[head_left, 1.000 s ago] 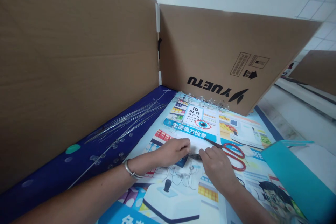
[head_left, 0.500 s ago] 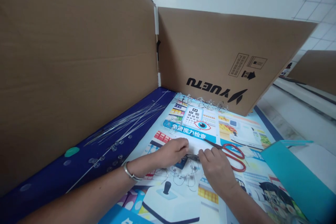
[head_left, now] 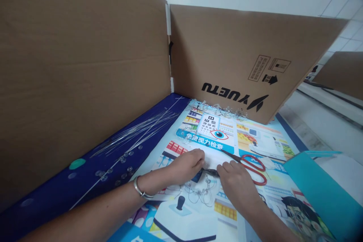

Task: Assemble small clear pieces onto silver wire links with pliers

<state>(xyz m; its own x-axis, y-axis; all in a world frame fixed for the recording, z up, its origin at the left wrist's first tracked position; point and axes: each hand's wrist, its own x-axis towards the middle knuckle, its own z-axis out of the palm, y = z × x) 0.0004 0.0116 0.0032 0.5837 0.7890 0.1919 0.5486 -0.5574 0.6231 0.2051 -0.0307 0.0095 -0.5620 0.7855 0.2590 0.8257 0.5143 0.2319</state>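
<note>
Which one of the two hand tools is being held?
The dark metal pliers, gripped by the right hand; the red-handled metal scissors lie on the colourful printed sheet.

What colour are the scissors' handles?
Red; the handles show best in the head view, the only one.

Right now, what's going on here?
Someone's right hand grips dark pliers, tips at the closed left hand; anything pinched there is too small to make out. A beaded strand lies just below in view. The scissors lie beside the right hand, and loose beads sit off to the left.
</note>
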